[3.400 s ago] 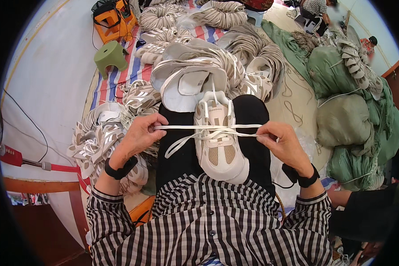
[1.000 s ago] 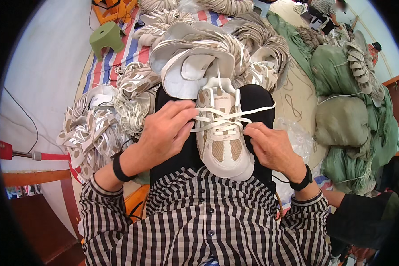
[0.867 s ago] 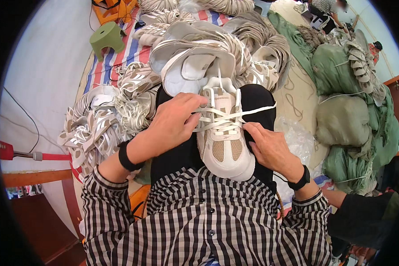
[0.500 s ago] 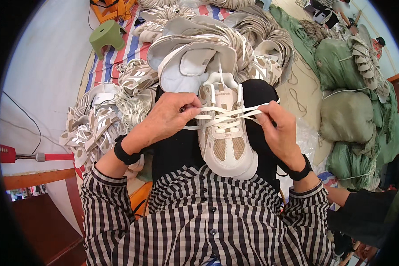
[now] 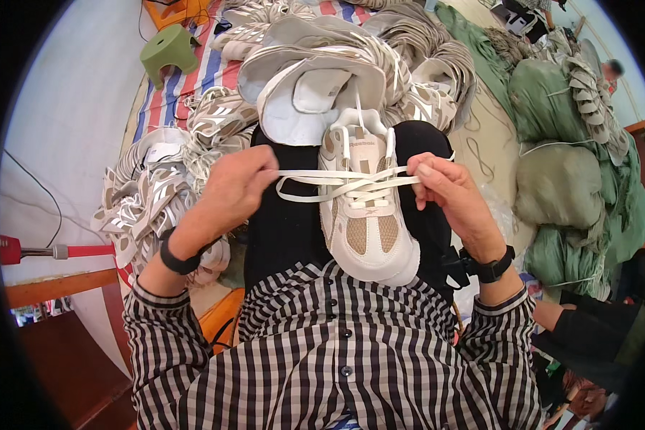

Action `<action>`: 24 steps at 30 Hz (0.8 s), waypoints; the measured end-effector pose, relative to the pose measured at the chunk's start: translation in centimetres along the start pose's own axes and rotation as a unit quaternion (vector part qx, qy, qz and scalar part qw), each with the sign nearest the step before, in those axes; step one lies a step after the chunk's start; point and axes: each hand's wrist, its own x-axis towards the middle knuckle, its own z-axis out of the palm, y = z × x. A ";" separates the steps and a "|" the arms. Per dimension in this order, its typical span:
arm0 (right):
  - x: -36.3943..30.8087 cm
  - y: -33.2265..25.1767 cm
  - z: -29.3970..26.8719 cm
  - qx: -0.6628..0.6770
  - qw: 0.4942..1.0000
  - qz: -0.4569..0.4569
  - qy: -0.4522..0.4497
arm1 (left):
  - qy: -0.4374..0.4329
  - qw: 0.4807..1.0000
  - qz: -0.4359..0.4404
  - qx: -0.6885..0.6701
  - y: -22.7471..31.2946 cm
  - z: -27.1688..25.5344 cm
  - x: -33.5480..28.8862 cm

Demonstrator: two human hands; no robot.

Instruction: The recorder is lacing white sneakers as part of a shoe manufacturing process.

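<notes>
Two hands pull the white lace taut across the beige sneaker on the lap: left hand and right hand both pinch lace ends.

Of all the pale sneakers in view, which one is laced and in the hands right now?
The beige-and-white sneaker on the person's lap: left hand and right hand pull its white lace taut sideways. The others lie heaped on the floor, untouched.

one sneaker, two hands, one green stool, three green sacks
</notes>
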 end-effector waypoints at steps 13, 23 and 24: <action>1.2 1.8 2.3 -0.133 0.989 -0.057 0.037 | 0.070 0.974 -0.060 0.205 -7.1 -2.2 -2.8; 0.2 1.7 2.2 -0.430 0.870 -0.217 0.101 | 0.055 0.995 0.062 -0.049 4.3 2.0 -2.2; 0.3 1.7 2.2 -0.454 0.852 -0.246 0.086 | 0.040 0.997 0.043 -0.052 4.9 2.7 -1.6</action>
